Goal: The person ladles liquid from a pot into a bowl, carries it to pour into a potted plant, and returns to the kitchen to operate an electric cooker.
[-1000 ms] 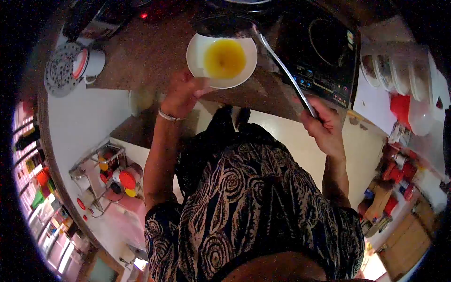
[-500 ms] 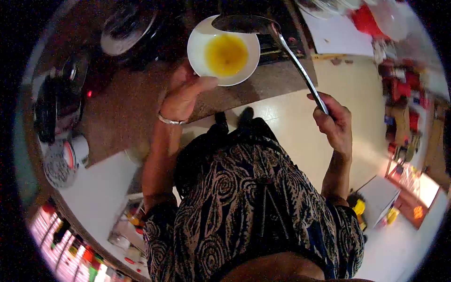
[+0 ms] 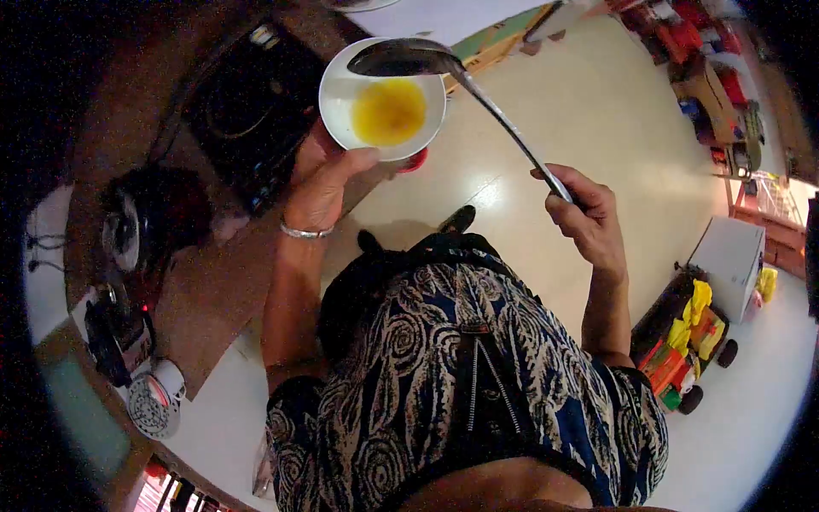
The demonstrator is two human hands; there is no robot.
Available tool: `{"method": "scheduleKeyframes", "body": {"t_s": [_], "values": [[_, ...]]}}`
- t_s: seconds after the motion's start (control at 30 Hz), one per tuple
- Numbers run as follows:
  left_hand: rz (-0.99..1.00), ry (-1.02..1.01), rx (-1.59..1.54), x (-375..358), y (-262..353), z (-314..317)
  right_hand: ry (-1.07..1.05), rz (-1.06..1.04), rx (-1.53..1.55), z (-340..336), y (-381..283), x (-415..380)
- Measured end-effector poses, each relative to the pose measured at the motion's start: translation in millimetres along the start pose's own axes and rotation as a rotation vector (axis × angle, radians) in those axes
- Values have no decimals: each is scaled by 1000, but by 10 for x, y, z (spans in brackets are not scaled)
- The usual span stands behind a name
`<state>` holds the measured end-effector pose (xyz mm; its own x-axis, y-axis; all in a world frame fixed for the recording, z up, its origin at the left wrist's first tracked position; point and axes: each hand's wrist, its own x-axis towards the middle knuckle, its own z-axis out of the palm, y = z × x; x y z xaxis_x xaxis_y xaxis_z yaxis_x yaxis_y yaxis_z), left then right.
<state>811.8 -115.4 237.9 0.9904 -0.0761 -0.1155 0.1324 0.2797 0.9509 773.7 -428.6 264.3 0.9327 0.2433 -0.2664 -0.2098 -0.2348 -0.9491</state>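
A white bowl (image 3: 337, 107) with yellow liquid (image 3: 389, 112) in it is held up by my left hand (image 3: 321, 183), the thumb on its near rim and the other fingers hidden behind it. My right hand (image 3: 587, 213) grips the handle end of a long metal ladle (image 3: 503, 121). The dark head of that ladle lies over the far rim of the bowl; whether the two touch I cannot tell.
A black stove (image 3: 247, 111) sits on the brown counter (image 3: 200, 294) at the left, with dark appliances and a white mug (image 3: 169, 380) nearer. Right of me are a white box (image 3: 728, 260) and a cart of colourful packets (image 3: 682, 341). Pale floor lies ahead.
My body and view have turned to the right, so the bowl is now beyond the counter's edge, over the floor. Both hands keep their holds on the bowl and ladle.
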Motion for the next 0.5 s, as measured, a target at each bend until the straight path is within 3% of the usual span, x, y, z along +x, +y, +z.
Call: {"method": "scheduleKeyframes", "body": {"t_s": [0.1,0.2,0.37,0.5], "values": [[0,-24,-55,-11,49,25,-31,-98,-69,6,-35,55],[-160,6,56,33,39,-57,-16,-173,-139,31,-82,121],[-21,-12,-132,24,-53,23,-8,-165,-171,27,-35,136],[-64,-2,-145,0,-34,36,-7,-129,-152,37,-50,111]]}}
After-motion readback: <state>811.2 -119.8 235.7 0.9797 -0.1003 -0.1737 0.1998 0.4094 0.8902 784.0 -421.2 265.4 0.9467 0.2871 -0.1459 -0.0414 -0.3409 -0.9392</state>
